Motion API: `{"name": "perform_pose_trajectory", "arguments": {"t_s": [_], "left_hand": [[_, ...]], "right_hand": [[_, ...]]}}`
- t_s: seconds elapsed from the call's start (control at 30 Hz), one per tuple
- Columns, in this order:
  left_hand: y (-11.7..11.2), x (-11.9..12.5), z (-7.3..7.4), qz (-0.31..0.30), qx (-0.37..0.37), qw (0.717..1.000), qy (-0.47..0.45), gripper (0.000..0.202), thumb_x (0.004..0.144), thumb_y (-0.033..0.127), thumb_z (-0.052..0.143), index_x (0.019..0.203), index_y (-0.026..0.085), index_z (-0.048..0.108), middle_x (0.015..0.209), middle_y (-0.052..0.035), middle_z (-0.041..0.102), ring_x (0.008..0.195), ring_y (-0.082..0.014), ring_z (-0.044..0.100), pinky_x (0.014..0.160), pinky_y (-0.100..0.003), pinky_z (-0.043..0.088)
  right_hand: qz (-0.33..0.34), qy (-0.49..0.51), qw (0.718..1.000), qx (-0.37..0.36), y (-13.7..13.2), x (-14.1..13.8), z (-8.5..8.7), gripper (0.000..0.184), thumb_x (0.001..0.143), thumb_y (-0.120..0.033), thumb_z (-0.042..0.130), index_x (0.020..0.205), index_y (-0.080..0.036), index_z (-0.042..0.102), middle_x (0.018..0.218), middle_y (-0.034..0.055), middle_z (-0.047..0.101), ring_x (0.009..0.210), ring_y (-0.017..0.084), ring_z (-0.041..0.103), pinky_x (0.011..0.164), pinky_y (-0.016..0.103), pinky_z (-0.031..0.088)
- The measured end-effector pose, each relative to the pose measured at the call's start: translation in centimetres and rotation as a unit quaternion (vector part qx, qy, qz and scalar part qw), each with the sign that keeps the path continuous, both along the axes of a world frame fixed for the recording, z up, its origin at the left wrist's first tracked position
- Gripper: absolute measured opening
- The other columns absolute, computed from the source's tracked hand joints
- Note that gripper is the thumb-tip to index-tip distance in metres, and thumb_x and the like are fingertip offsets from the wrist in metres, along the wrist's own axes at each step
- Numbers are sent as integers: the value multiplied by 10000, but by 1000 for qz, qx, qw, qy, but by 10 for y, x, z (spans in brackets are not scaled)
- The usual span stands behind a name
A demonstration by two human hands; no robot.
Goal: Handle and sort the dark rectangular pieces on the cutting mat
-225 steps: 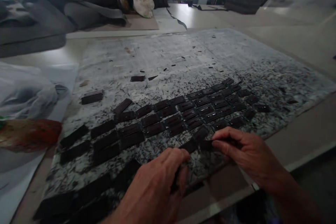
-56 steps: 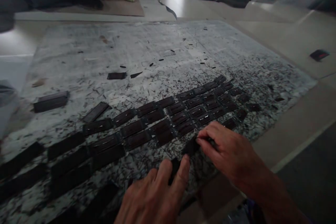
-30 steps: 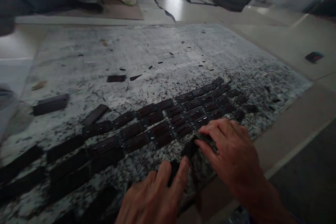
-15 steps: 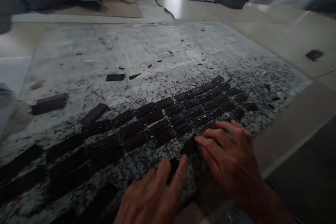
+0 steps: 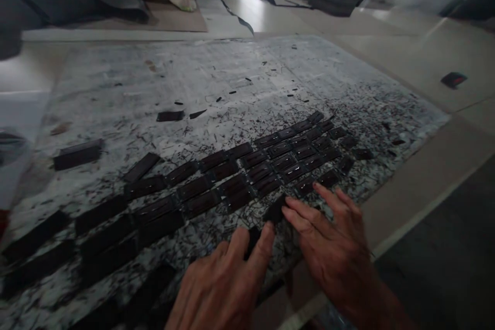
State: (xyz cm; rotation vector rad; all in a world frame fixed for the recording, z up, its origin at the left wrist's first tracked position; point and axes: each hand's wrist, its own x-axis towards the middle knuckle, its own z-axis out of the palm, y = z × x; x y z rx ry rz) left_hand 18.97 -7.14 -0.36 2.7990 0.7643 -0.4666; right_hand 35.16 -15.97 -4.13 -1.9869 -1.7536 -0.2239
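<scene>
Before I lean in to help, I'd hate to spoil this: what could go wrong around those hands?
The small dark piece touched by the left hand and right hand could slip askew. The right hand might nudge the glossy dark rectangles close beside it. Dark scraps scattered on the whitish work surface might cling to pieces.

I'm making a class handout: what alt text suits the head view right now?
A person's left hand and right hand touch a dark piece on a scuffed pale sheet. Rows of dark rectangles lie beyond and to the left, among thin scraps.
</scene>
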Motion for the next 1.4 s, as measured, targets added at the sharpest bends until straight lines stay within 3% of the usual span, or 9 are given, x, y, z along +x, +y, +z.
{"name": "perform_pose_trajectory", "arguments": {"t_s": [0.2, 0.4, 0.73, 1.03, 1.27, 1.4], "left_hand": [[3, -2, 1, -9, -34, 999, 4, 716, 752, -46, 339, 1380, 299, 332, 1055, -49, 606, 838, -164, 644, 635, -236, 527], [4, -1, 1, -8, -45, 999, 8, 750, 726, -57, 315, 1388, 297, 303, 1062, -48, 597, 851, -183, 648, 639, -283, 545], [3, -3, -1, -9, -47, 999, 5, 709, 760, -31, 327, 1387, 300, 300, 1062, -50, 596, 846, -172, 647, 635, -261, 537], [6, -3, 3, -10, -74, 997, -3, 682, 762, -18, 343, 1376, 279, 310, 1066, -48, 595, 873, -177, 637, 635, -262, 531], [4, -6, 2, 4, -69, 997, -25, 666, 771, -20, 339, 1357, 298, 329, 1043, -27, 599, 846, -162, 638, 629, -251, 523], [3, -11, -4, 1, -48, 997, -52, 620, 794, 3, 340, 1334, 306, 367, 1030, -28, 605, 826, -165, 644, 621, -251, 522]], "right_hand": [[-13, -3, 1000, -4, 2, -1, 2, 248, 881, -187, 513, 1074, -242, 658, 1115, -29, 685, 1195, 280, 438, 1056, 520, 220], [-1, 12, 998, 63, -1, -7, -2, 246, 888, -156, 470, 1022, -182, 675, 1022, 27, 714, 1071, 255, 509, 976, 471, 335], [-9, 10, 999, 33, 0, -12, -4, 270, 893, -171, 454, 1070, -199, 656, 1101, 9, 691, 1129, 263, 479, 988, 469, 312], [4, -14, 999, -39, 1, -14, -2, 307, 932, -338, 418, 1158, -282, 619, 1221, -42, 628, 1201, 283, 436, 1047, 510, 226], [16, -44, 997, -59, -3, -14, 1, 319, 935, -330, 403, 1181, -298, 602, 1277, -31, 588, 1238, 281, 412, 1053, 525, 219], [17, -50, 997, -58, -4, -16, -1, 310, 904, -321, 481, 1194, -327, 588, 1296, -19, 574, 1246, 281, 403, 1051, 521, 227]]}}
